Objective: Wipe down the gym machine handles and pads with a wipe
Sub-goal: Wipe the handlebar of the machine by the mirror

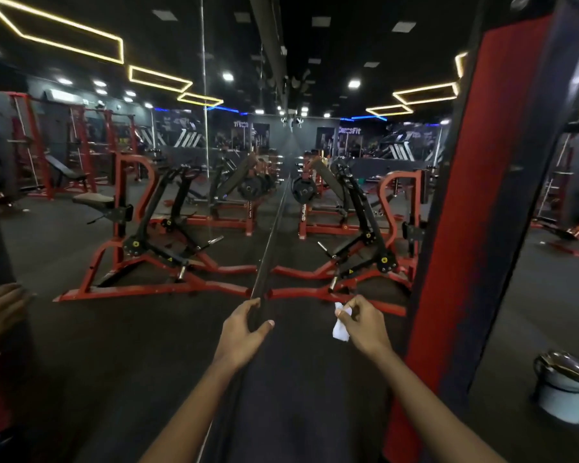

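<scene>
left hand [244, 332] curled, right hand [365, 324] pinching, forearms extended
</scene>
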Demonstrator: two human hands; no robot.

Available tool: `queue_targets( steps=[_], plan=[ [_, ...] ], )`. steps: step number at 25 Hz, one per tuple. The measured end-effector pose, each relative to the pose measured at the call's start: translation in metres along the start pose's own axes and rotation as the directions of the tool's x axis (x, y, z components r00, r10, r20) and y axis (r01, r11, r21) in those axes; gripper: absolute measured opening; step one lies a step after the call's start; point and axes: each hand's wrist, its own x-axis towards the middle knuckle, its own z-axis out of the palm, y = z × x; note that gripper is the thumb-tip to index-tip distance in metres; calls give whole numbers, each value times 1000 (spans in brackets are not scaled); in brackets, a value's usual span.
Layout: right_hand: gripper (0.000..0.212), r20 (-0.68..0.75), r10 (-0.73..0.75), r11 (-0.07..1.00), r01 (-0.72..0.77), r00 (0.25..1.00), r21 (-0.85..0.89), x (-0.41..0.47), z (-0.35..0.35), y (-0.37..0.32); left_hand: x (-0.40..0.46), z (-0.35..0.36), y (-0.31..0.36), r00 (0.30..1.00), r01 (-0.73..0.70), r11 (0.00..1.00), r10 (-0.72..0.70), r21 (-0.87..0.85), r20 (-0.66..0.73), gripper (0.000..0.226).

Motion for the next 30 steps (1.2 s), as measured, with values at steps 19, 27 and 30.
queue_targets(
  steps=[19,27,30],
  plan=[
    [20,-182,92,995,-98,979,-24,517,144,156,582,175,-152,972,-51,999,50,-4,230,54],
    [22,-236,23,1000,-27,971,-12,732,180,222,787,262,-195,968,-104,993,113,-53,225,53],
    [24,-264,31,999,-35,964,-9,821,184,249,877,303,-194,964,-115,991,128,-71,234,48]
  ],
)
